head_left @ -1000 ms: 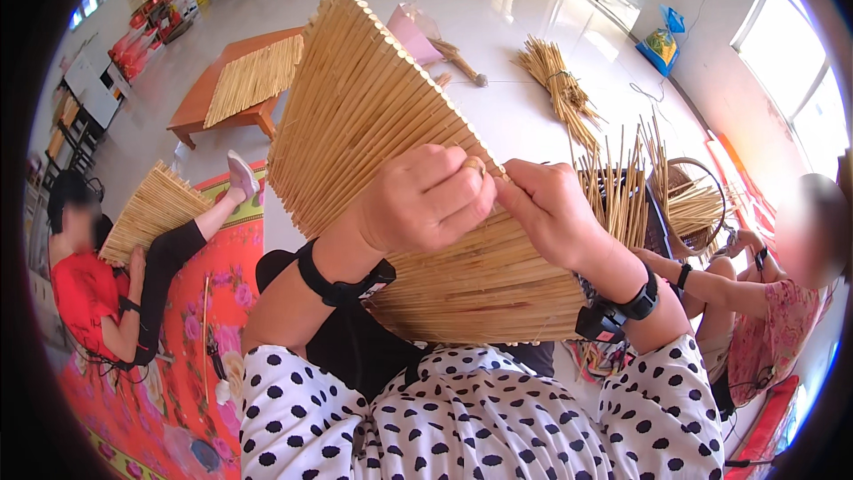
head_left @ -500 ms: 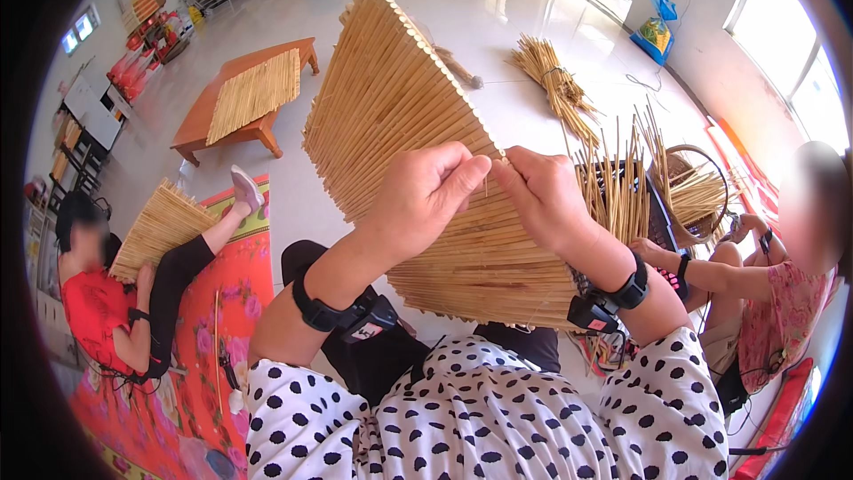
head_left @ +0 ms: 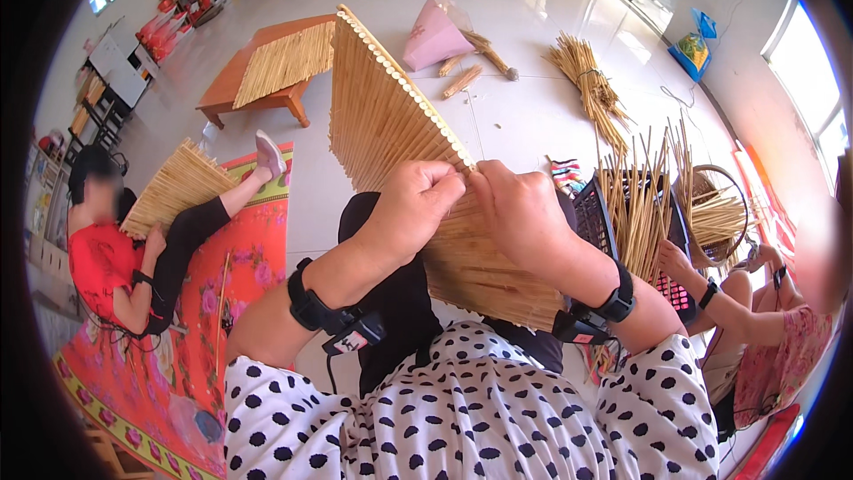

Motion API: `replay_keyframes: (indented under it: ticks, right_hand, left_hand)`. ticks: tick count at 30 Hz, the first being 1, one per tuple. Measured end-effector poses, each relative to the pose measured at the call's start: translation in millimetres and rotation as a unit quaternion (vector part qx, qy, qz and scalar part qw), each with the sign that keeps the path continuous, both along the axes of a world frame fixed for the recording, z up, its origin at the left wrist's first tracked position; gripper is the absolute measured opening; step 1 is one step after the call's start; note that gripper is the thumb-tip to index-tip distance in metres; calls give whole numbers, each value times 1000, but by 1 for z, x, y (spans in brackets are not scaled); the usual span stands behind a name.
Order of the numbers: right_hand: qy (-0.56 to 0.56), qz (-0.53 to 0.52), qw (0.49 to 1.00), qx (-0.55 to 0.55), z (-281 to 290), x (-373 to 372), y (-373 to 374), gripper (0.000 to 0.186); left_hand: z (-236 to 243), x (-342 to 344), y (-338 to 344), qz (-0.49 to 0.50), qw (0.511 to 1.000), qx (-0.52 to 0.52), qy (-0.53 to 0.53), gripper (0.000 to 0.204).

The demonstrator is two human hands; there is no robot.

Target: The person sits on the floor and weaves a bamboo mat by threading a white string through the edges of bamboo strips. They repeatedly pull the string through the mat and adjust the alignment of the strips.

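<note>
A mat of thin straw-coloured stalks (head_left: 378,116) stands tilted over my lap, its row of cut stalk ends running along the upper right edge. On that edge my left hand (head_left: 413,200) is closed, thumb and fingers pinched together. Right beside it, my right hand (head_left: 520,213) also pinches the edge, its thumb close to the left one. Any thread or small strand between the fingertips is too fine to make out. Below my hands, the lower part of the mat rests against my thighs, partly hidden by my forearms.
A low wooden table (head_left: 253,46) bears another stalk mat. Bundled stalks (head_left: 586,80) lie on the floor, near a pink wrapped bunch (head_left: 435,31). At right, a black crate (head_left: 597,218) and a round basket (head_left: 742,218) hold stalks. Co-workers sit on both sides, one on a red floral mat (head_left: 244,276).
The stalk mat has turned more edge-on, and both my hands have shifted slightly lower and left, still pinching its edge. My view has shifted, uncovering the pink bunch and more of the crate.
</note>
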State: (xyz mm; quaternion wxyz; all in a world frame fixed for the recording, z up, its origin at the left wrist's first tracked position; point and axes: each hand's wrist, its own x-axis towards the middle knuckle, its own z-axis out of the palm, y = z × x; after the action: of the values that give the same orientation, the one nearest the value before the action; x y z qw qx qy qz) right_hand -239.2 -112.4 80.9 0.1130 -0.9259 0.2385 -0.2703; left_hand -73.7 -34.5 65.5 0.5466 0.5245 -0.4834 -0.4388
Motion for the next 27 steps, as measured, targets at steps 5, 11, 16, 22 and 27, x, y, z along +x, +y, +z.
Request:
replay_keyframes:
  ticks: [5, 11, 16, 22, 27]
  right_hand:
    - [-9, -75, 997, 6, -14, 8, -46, 29]
    - [-20, -79, 996, 39, -19, 0, -35, 36]
    - [-20, -68, 996, 48, -23, -2, -37, 34]
    - [-14, -62, 997, 50, -25, 3, -32, 33]
    - [-25, -64, 996, 49, -24, 7, -27, 32]
  left_hand:
    - [39, -29, 50, -79, 987, -45, -133, 26]
    - [26, 23, 60, 201, 893, -172, -363, 11]
    - [28, 31, 43, 268, 855, -306, -321, 6]
    - [11, 14, 23, 128, 909, -385, 93, 15]
    - [0, 15, 20, -31, 934, -305, 184, 17]
